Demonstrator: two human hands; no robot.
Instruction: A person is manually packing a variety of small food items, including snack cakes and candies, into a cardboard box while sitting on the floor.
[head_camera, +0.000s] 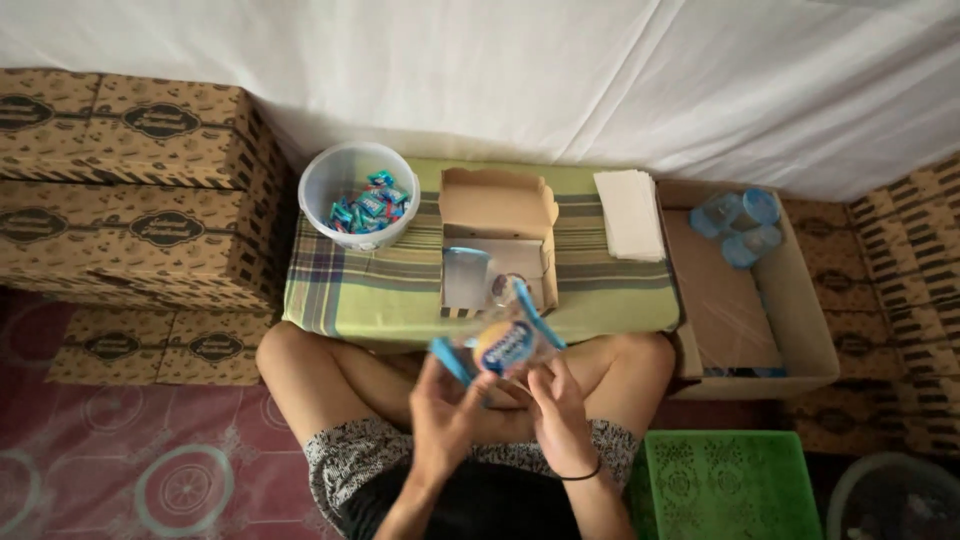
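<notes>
Stacked cartons (130, 180): patterned brown cartons are piled at the far left, well apart from the work.
Round tub (358, 192): a pale tub of small blue-wrapped sweets (368, 208) is stood on the left end of the table (380, 285), within easy reach.
Small snack box (497, 240): 1 open cardboard box is placed at the table's middle, lid up, with a sealed water cup (465, 276) lying inside; free room is seen beside the cup.
Left hand (440, 410): the grip is closed on the lower left edge of the wrapped snack packet (505, 345).
Wrapped snack packet: it is held above the lap, just in front of the table edge and near the open box; the picture is blurred here.
Right hand (560, 410): the grip is closed on the packet's right side.
Handling advice: the packet is judged best held by its edges, so the contents are not crushed.
Paper stack (630, 212): white sheets are laid at the table's right end.
Large carton (750, 290): blue-lidded cups (740, 225) are kept in its far corner.
Green crate (725, 485): set by the right knee.
</notes>
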